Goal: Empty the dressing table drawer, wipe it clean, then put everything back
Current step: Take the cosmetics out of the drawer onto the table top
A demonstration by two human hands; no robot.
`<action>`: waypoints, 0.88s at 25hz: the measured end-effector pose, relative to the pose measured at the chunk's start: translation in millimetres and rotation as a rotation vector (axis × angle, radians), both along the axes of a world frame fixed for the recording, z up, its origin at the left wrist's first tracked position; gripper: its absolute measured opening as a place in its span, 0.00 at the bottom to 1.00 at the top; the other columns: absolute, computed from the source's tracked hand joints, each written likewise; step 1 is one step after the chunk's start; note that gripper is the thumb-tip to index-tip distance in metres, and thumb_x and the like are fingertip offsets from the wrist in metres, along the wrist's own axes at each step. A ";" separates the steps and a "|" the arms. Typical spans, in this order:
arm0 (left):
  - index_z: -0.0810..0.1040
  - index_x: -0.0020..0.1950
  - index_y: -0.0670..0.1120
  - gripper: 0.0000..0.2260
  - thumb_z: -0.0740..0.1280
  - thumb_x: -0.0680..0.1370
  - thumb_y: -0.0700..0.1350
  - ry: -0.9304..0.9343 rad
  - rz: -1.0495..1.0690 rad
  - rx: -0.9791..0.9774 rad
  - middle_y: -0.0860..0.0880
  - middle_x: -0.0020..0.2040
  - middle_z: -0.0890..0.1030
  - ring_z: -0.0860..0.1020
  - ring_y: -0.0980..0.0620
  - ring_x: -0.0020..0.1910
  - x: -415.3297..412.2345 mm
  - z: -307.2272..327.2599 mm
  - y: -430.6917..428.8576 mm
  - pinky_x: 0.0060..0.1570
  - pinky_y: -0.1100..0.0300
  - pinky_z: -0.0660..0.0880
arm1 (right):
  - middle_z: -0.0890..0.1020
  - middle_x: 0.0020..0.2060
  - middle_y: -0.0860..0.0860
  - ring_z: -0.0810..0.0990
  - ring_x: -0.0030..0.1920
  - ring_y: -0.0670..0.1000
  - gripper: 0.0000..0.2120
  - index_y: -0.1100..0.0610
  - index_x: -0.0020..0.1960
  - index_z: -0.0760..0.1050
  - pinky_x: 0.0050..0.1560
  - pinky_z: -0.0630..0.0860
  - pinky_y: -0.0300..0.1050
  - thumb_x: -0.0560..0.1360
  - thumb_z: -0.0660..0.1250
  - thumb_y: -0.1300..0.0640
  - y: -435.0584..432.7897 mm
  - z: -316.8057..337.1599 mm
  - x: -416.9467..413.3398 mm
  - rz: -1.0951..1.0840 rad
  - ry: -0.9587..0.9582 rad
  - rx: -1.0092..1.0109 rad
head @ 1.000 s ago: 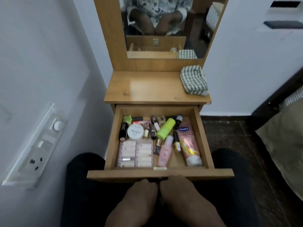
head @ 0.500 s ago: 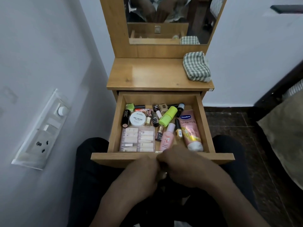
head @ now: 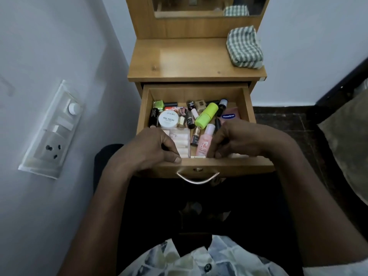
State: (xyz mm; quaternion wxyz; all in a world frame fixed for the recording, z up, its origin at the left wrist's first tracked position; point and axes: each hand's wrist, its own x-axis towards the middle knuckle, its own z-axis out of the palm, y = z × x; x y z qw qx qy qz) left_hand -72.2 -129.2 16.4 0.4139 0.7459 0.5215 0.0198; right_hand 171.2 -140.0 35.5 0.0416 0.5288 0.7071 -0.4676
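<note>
The wooden drawer (head: 248, 104) of the dressing table stands pulled out over my lap, full of cosmetics. My left hand (head: 155, 148) curls around a clear box of nail tips (head: 182, 141) at the front left, thumb on the drawer's front rim. My right hand (head: 241, 140) closes over the pink Vaseline tube (head: 229, 116) at the front right, hiding most of it. Between my hands lies a pink bottle (head: 205, 143). Further back lie a lime-green bottle (head: 206, 116), a white nail polish jar (head: 168, 119) and several small polish bottles.
A folded green checked cloth (head: 245, 47) lies at the right end of the table top (head: 179, 60), below the mirror (head: 199, 5). A wall with a switchboard (head: 53, 132) is close on the left. Bedding (head: 350, 148) is at the right. The drawer handle (head: 197, 179) faces my lap.
Both hands rose from under the drawer front, parted, and reached into the drawer's front corners. The view tilted downward toward my lap.
</note>
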 end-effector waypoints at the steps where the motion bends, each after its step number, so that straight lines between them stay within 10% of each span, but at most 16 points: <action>1: 0.88 0.42 0.53 0.03 0.78 0.70 0.46 0.011 -0.014 -0.022 0.58 0.38 0.85 0.78 0.66 0.39 0.1 0.6 5.6 0.44 0.70 0.72 | 0.86 0.48 0.49 0.83 0.49 0.47 0.11 0.53 0.52 0.84 0.53 0.81 0.42 0.76 0.68 0.66 7.3 1.8 0.1 0.017 0.026 -0.066; 10: 0.82 0.51 0.40 0.04 0.71 0.77 0.38 -0.018 0.285 0.188 0.48 0.35 0.80 0.77 0.57 0.25 35.8 -30.0 106.6 0.20 0.67 0.71 | 0.84 0.41 0.55 0.84 0.41 0.55 0.08 0.62 0.49 0.81 0.36 0.80 0.46 0.72 0.71 0.60 98.4 -38.2 14.8 -0.451 -0.328 0.320; 22: 0.85 0.50 0.44 0.06 0.69 0.78 0.42 -0.040 0.355 0.512 0.48 0.46 0.86 0.81 0.54 0.42 39.8 -66.5 115.4 0.43 0.61 0.74 | 0.80 0.54 0.53 0.80 0.52 0.55 0.17 0.55 0.58 0.75 0.46 0.78 0.48 0.72 0.73 0.51 41.6 -52.5 -1.8 -0.218 -0.730 0.289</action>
